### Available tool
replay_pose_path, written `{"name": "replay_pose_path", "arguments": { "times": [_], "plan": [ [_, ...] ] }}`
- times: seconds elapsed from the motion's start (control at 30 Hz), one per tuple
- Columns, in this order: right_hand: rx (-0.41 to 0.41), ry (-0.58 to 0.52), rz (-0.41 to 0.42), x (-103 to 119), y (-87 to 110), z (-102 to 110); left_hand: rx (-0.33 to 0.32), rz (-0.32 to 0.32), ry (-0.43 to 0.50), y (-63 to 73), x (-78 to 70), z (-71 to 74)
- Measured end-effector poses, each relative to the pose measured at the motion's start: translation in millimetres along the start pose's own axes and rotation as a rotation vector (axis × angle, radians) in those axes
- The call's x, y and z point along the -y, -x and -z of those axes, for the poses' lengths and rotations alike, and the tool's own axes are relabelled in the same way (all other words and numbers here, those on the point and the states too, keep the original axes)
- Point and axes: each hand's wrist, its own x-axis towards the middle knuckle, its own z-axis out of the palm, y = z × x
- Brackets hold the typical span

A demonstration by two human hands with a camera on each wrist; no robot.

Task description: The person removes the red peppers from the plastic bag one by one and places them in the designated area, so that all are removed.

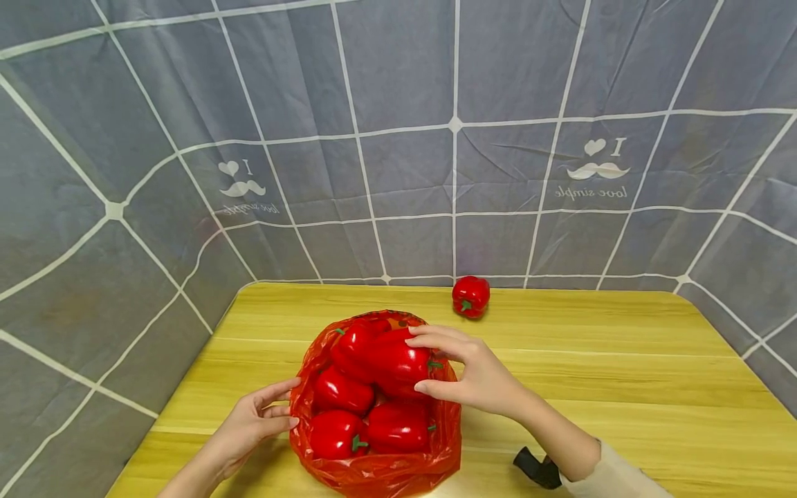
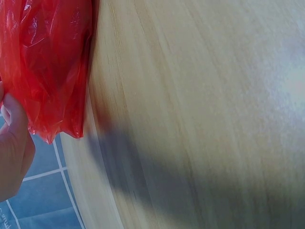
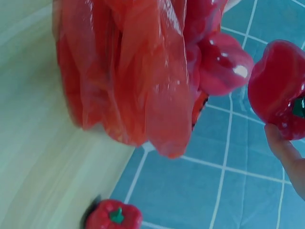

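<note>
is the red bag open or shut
Open: the red bag has its mouth spread wide, and the red peppers inside show from above.

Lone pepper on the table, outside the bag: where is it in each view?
Head: the lone pepper sits near the table's far edge, right of picture centre.
Left wrist: not in view.
Right wrist: bottom edge, left of centre, partly cut off.
Shared landmark: the red bag, in all three.
</note>
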Motion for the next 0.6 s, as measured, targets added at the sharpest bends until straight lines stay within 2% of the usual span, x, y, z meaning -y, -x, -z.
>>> {"name": "replay_pose_path", "arguments": {
  "times": [0.37, 0.6],
  "plan": [
    [-0.064, 0.018, -0.063, -4, 12.1, 20, -0.007, -0.006, -0.005, 0.0, 0.0, 0.0],
    [-0.097, 0.045, -0.047, -8, 17.0, 30, 0.011, -0.032, 0.012, -2.4, 4.9, 3.2]
  ]
}}
